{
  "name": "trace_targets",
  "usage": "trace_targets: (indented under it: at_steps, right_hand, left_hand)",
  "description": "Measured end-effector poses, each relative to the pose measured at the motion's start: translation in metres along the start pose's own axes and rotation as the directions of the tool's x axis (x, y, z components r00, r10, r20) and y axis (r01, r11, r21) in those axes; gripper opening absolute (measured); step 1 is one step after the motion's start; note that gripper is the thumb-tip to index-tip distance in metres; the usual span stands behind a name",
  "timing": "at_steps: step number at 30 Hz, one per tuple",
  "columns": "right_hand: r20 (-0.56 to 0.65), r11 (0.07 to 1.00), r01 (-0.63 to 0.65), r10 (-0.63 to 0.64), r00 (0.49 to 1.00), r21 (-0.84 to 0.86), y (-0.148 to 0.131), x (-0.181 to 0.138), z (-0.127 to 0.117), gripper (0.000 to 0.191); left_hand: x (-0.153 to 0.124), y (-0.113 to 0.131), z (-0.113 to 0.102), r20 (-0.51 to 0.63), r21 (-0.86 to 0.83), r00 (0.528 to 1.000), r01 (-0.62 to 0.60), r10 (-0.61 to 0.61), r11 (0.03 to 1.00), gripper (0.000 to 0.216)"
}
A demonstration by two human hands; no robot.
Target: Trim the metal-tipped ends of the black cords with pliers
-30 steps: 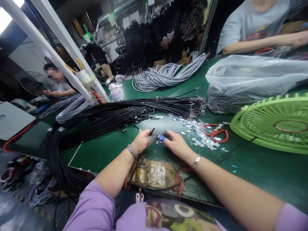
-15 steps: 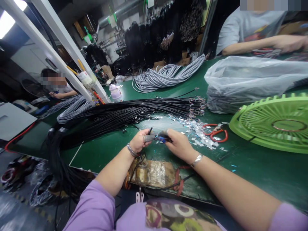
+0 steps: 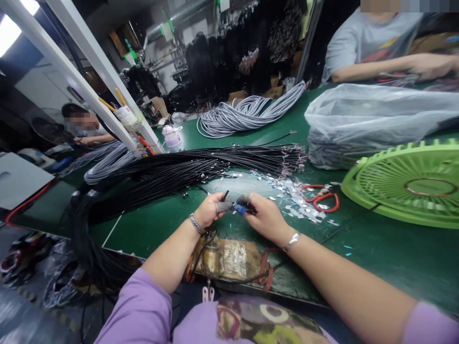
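Cable (image 3: 224,195) sat pinched in our left hand (image 3: 210,210) over the table (image 3: 380,263); our right hand (image 3: 268,215) curled just beside, contents unclear. Beyond, we had yellow sticks (image 3: 121,97) in a jar (image 3: 126,116), greyish strands (image 3: 344,149) in a plastic bag (image 3: 373,98).

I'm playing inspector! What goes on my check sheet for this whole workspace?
Surface: green table, with things on it.
Job's things: black cable end, poking up from the left grip.
Clutter: silver scraps beside red-handled scissors.
Grips: left grip holds the cable end; right grip is close by, contents unclear.
Cables: black bundle drooping over the table edge; grey coil behind it.
Surroundings: green fan, plastic bag, two co-workers.
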State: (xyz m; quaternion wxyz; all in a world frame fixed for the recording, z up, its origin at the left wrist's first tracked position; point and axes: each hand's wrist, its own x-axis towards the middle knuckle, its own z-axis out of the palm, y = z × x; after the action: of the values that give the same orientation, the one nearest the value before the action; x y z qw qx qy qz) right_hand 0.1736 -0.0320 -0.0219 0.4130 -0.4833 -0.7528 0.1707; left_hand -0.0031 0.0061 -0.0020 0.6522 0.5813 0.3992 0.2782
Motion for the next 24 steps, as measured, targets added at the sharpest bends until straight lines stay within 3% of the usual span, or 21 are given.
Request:
trace_targets:
  at_steps: [5, 8, 9, 11, 13, 14, 15, 19, 21, 24]
  right_hand:
    - [0.044, 0.996, -0.084, 0.084, 0.995, -0.008, -0.002, 0.003, -0.002, 0.006]
    - [0.203, 0.947, -0.249, 0.208, 0.957, 0.203, -0.004, 0.005, -0.007, 0.009]
    - [0.311, 0.883, -0.334, 0.233, 0.921, 0.33, -0.005, 0.005, -0.008, 0.011]
    - [0.522, 0.666, -0.508, 0.203, 0.828, 0.547, -0.006, 0.005, -0.01, 0.018]
    - [0.606, 0.499, -0.593, 0.158, 0.779, 0.632, -0.005, 0.005, -0.01, 0.024]
    - [0.595, 0.5, -0.584, 0.16, 0.788, 0.639, -0.004, 0.006, -0.011, 0.024]
    - [0.551, 0.56, -0.545, 0.179, 0.815, 0.624, -0.002, 0.008, -0.011, 0.024]
    - [0.305, 0.919, -0.282, 0.194, 0.932, 0.275, 0.007, 0.016, -0.014, 0.016]
    - [0.263, 0.977, -0.193, 0.163, 0.951, 0.094, 0.01, 0.018, -0.015, 0.013]
    - [0.203, 0.979, -0.144, 0.172, 0.964, -0.143, 0.017, 0.02, -0.019, 0.012]
  left_hand:
    - [0.001, 0.001, 0.0, -0.046, 0.298, 0.985, -0.145, 0.166, 0.943, 0.04]
    - [-0.003, 0.006, -0.001, 0.008, 0.426, 0.974, -0.207, 0.225, 0.881, 0.037]
    - [-0.005, 0.008, -0.001, 0.055, 0.405, 0.979, -0.2, 0.195, 0.892, 0.039]
    - [-0.008, 0.011, -0.001, 0.165, 0.293, 0.982, -0.137, 0.091, 0.946, 0.044]
    - [-0.009, 0.011, 0.0, 0.226, 0.19, 0.974, -0.052, 0.008, 0.98, 0.05]
    - [-0.008, 0.01, 0.0, 0.218, 0.168, 0.976, -0.031, -0.006, 0.985, 0.05]
    - [-0.007, 0.009, 0.001, 0.189, 0.162, 0.982, -0.028, -0.003, 0.986, 0.05]
    - [0.004, 0.002, 0.005, 0.05, 0.177, 0.998, -0.035, 0.026, 0.984, 0.044]
    - [0.006, 0.0, 0.006, 0.024, 0.159, 1.0, -0.014, 0.011, 0.987, 0.043]
    - [0.003, 0.002, 0.004, -0.005, 0.093, 1.0, 0.004, -0.003, 0.996, 0.046]
